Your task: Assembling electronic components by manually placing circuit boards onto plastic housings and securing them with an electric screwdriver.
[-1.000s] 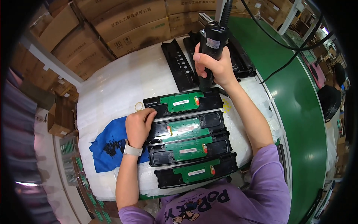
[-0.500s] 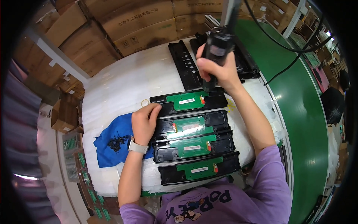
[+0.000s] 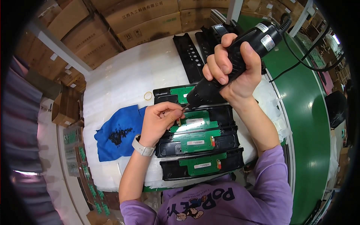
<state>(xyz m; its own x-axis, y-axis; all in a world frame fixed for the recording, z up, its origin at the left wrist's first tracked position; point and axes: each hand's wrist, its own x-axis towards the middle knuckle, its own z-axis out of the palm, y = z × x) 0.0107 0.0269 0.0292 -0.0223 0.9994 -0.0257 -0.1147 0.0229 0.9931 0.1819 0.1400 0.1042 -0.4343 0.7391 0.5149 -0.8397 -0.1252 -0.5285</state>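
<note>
My right hand (image 3: 242, 88) grips a black corded electric screwdriver (image 3: 237, 60), tilted with its nose pointing down and left. At its thin tip, my left hand (image 3: 158, 119) pinches with thumb and forefinger; whatever is between them is too small to make out. Below are several long black plastic housings (image 3: 170, 171), laid in a row, each carrying a green circuit board (image 3: 191, 167). Screwdriver and hand partly hide the farthest board. To the left, a pile of small black screws (image 3: 119, 136) rests on a blue cloth (image 3: 122, 114).
Black panels with round holes (image 3: 184, 50) lie at the far side of the white-covered table (image 3: 116, 84). A yellowish ring (image 3: 148, 96) sits near the cloth. Cardboard boxes (image 3: 150, 30) line the back. The tool's black cable (image 3: 287, 24) trails at upper right, over a green surface (image 3: 305, 150).
The screwdriver has swung from upright over the farthest housing to a leftward slant, nearer me. My left hand has left that housing's edge and now pinches at the tool's tip.
</note>
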